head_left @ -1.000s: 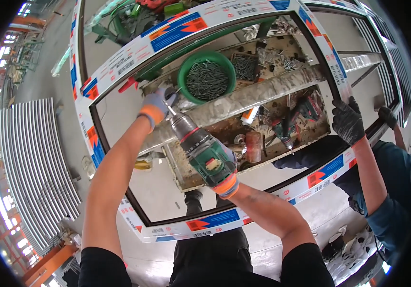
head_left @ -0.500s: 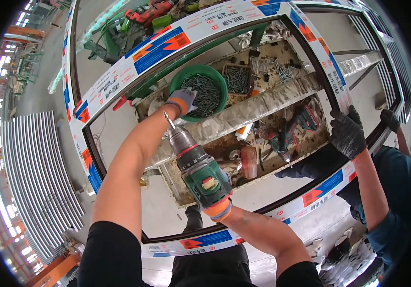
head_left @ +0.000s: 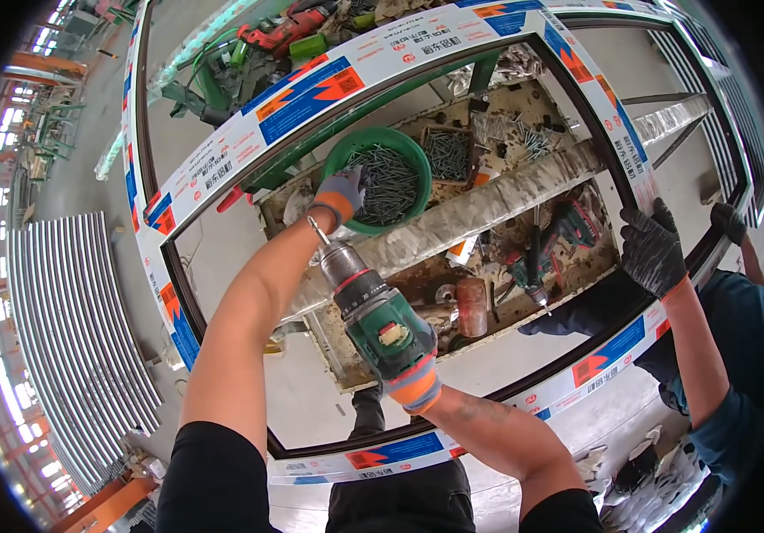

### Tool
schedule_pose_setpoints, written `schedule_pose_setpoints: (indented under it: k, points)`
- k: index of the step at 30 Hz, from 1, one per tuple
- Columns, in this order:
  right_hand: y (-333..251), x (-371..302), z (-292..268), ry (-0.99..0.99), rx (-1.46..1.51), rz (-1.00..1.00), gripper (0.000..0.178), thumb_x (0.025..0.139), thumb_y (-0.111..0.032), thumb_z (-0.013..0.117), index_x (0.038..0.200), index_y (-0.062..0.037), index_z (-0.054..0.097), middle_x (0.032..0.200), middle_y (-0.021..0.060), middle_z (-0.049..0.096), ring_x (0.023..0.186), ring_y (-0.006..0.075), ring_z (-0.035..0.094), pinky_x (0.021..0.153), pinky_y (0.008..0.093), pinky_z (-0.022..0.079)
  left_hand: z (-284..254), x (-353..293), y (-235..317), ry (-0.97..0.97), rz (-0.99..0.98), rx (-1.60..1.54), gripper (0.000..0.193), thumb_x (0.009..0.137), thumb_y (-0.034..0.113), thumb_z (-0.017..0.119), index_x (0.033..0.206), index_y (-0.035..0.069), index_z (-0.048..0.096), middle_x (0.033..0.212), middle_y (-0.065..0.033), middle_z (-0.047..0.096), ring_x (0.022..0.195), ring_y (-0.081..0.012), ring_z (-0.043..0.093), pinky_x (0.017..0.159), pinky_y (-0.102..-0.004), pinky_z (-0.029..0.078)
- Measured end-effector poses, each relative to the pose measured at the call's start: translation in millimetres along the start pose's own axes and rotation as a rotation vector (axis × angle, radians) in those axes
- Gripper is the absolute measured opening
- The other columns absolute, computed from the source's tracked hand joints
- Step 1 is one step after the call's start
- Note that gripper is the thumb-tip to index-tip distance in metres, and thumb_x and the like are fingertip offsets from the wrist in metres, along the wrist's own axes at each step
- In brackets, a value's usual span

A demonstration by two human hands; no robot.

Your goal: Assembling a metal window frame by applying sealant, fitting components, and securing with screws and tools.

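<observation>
My left hand (head_left: 343,190), in a grey and orange work glove, reaches over the near left rim of a green bowl (head_left: 424,165). Its bent fingertips are in among the long metal screws (head_left: 392,188) there, so what they pinch is hidden. Wrapped around the grip of a green and black cordless drill (head_left: 388,330) is my gloved right hand (head_left: 415,384). The drill's bit points up and left, close to my left wrist. Both arms work within the opening of a dark-edged window frame (head_left: 311,95) covered in printed protective film.
A co-worker's dark-gloved hand (head_left: 653,250) rests on the frame's right side, another glove (head_left: 728,222) farther right. Below the opening, a worn tray (head_left: 511,107) holds a screw box (head_left: 447,153) and a second drill (head_left: 528,275). A film-wrapped bar (head_left: 488,202) crosses it.
The view has shifted slightly, moving the scene a little right and down. My left hand's fingers have shifted among the screws; the drill remains in my right hand.
</observation>
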State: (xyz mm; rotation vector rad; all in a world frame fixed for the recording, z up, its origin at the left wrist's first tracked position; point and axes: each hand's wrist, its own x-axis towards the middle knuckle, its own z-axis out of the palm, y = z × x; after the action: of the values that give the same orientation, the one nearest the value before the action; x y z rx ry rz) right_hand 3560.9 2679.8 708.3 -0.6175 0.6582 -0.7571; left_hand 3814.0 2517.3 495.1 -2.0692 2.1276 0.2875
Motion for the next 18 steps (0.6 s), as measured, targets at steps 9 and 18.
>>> schedule_pose_setpoints:
  k: [9,18]
  points:
    - [12,-6,-9,-0.054,-0.505,-0.163,0.039,0.091,-0.004,0.054,0.130,-0.0015,0.049,0.119,0.0107,0.061,0.105,0.0183,0.062,0.091,0.0313,0.051,-10,-3,24,-0.182,0.253,0.017,0.038,0.088,0.026,0.053,0.120,0.006,0.055,0.114,-0.0155,0.064,0.105,-0.0325,0.061,0.092,-0.0404,0.047]
    - [15,-2,-22,-0.105,-0.792,-0.382,0.037,0.094,-0.004,0.047,0.131,-0.0013,0.048,0.122,0.0119,0.060,0.107,0.0200,0.061,0.094,0.0318,0.050,0,11,28,-0.189,0.113,0.078,0.032,0.087,0.027,0.056,0.111,0.007,0.062,0.116,-0.0129,0.064,0.105,-0.0297,0.062,0.091,-0.0402,0.047]
